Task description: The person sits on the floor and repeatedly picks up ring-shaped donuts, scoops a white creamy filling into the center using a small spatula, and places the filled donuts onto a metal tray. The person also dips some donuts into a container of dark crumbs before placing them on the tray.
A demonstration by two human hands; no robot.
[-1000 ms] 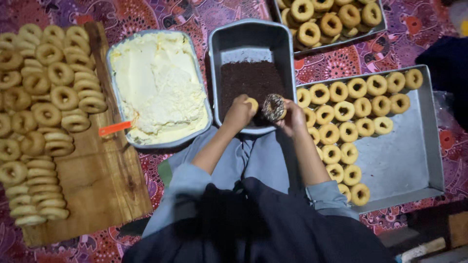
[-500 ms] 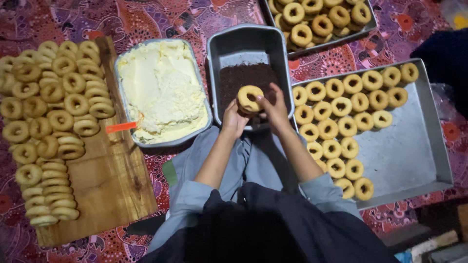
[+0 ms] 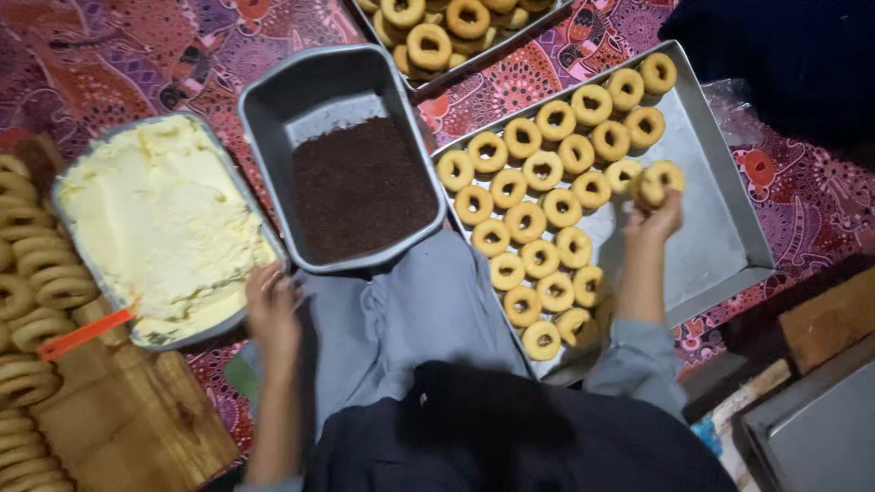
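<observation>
Big metal tray (image 3: 720, 228) at the person's right, rows of plain ring doughnuts (image 3: 538, 196) on it. Tub of pale cream (image 3: 159, 228) at left; between them a pan of dark sprinkles (image 3: 360, 187). Right hand (image 3: 654, 214) grips one doughnut (image 3: 658, 180) over the tray, beside the rows. Left hand (image 3: 272, 296) rests loose-fingered at the tub's near corner, holding nothing.

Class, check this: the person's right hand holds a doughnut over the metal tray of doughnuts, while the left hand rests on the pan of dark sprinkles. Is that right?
Not quite. In the head view the left hand rests at the edge of the tray of pale cream, not the pan of dark sprinkles. The right hand does hold a doughnut over the metal tray of doughnuts.
</observation>
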